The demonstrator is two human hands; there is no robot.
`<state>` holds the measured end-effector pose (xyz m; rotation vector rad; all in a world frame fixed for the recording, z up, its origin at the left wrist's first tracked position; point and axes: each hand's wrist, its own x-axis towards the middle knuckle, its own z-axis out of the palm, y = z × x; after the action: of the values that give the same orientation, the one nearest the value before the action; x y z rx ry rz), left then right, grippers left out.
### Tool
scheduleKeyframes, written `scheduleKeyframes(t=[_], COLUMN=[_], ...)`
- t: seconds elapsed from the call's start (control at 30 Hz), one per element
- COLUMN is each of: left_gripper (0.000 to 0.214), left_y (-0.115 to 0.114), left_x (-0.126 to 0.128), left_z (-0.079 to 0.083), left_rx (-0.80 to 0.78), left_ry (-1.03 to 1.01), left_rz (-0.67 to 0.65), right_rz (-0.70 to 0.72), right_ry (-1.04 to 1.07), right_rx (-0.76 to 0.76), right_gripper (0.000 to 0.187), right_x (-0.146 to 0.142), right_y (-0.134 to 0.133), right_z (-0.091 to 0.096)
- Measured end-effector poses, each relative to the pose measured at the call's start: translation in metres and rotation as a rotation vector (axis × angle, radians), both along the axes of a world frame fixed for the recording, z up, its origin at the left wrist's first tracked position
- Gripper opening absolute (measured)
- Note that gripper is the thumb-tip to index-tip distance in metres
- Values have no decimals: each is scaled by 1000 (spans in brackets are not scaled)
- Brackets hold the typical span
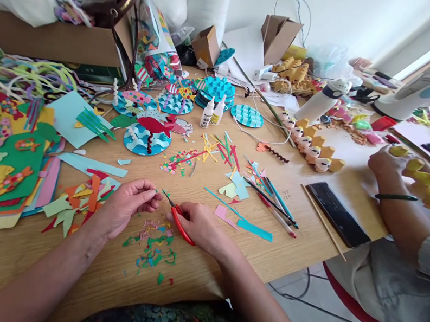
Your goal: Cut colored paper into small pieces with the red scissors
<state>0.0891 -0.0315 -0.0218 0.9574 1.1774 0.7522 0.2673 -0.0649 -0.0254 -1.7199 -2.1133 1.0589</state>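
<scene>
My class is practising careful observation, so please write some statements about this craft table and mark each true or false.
1. The right hand holds red-handled scissors. True.
2. The black phone lies left of the scissors in the picture. False: it lies to their right.
3. Two small white bottles stand upright. True.
4. The left hand holds a bottle. False: it pinches what looks like a tiny green scrap.

Paper scraps (pixel 77 197) on wooden table (pixel 200 274)
</scene>
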Motion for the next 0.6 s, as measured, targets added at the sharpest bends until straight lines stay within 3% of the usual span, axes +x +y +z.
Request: scheduleKeyframes(t=[0.1,0.27,0.4,0.5,0.6], left_gripper=[14,10,15,17,21], left_y=[-4,-15,-25,-30,-25], left_x=[-8,-18,-21,-24,-28], left_z=[-2,-1,1,3,7], left_rx=[127,402,565,612,639], left_ry=[172,525,762,830,895], left_rz=[-51,-260,-430,-574,-627], right_rz=[46,68,32,-73,-206], right_ry=[-87,-288,-193,-105,-15], right_rx=[40,85,135,190,293], right_gripper=[43,42,41,41,41], right_x=[2,6,9,10,11], right_y=[0,4,16,28,37], right_z=[9,23,24,24,20])
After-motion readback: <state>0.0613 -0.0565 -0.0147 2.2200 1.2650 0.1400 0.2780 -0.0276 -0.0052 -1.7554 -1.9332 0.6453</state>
